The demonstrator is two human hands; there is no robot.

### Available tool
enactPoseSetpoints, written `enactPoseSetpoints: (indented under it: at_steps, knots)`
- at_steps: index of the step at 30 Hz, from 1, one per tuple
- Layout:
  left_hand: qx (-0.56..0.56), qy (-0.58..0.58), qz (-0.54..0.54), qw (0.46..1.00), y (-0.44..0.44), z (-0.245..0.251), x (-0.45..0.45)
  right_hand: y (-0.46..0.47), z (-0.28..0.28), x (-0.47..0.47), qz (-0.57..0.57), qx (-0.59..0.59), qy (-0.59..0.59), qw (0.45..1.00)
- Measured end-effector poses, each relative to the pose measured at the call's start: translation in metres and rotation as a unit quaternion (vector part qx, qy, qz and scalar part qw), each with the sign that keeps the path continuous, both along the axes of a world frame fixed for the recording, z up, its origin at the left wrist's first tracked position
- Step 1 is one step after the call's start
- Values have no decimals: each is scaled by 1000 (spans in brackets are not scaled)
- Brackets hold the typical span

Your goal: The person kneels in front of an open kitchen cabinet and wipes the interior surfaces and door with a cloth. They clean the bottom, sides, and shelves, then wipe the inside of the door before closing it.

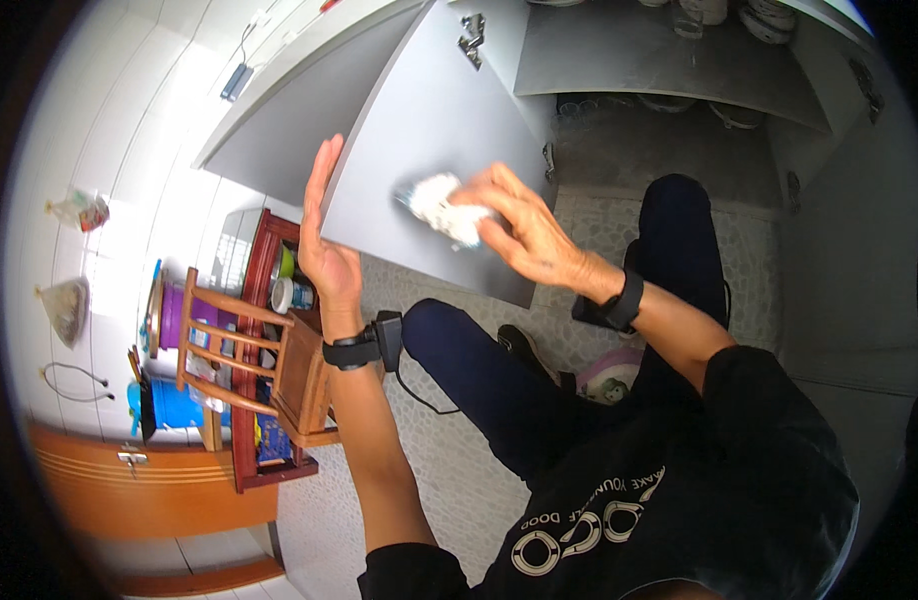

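My right hand (523, 225) grips a crumpled white cloth (445, 206) and presses it to the inner face of a grey cabinet door (421, 127). The cloth is blurred, and a bluish edge shows on it. Against the door's outer edge rests my left hand (328, 232), palm towards the panel and fingers stretched along it, holding nothing. The door stands swung out on metal hinges (472, 41). Behind it lies the cabinet's inside, with a shelf (654, 67) that carries bowls and a drinking glass (687, 21).
At left stand a wooden chair (234, 345), a dark red wooden rack (260, 240) and a blue bucket (175, 403). Another grey door (279, 112) is open beyond the first. Bags (65, 309) hang on the tiled wall. A round stool seat (609, 379) shows between my legs.
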State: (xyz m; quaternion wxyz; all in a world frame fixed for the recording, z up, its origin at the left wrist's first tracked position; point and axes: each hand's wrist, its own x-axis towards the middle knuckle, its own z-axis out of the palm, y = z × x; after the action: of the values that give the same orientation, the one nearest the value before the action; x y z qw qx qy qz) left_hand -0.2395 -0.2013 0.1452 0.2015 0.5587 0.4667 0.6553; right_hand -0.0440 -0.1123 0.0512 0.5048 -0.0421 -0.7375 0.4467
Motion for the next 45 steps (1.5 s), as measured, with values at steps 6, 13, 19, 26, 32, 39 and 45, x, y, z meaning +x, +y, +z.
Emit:
enactPoseSetpoints:
  at_steps: [6, 13, 19, 26, 32, 39, 45]
  knots:
    - [-63, 23, -39, 997, -7, 8, -9, -14, 57, -57, -66, 236, 92, 965]
    - [-38, -10, -49, 998, -3, -1, -13, -6, 15, -101, -81, 309, 116, 941]
    - [-27, 50, -18, 998, 2, -2, -24, 5, -33, -95, -52, 308, 77, 947]
    - [-37, 15, -24, 999, 2, -2, -22, 9, -80, -81, -17, 306, -2, 952]
    - [-6, 23, -32, 999, 4, -3, -8, -1, -58, -54, 42, 190, -60, 979]
    - [29, 38, -2, 999, 6, -3, 42, -39, 35, -45, -28, 49, 85, 995]
    - [37, 2, 25, 999, 11, -1, 72, -29, 35, -38, -86, 41, 83, 992]
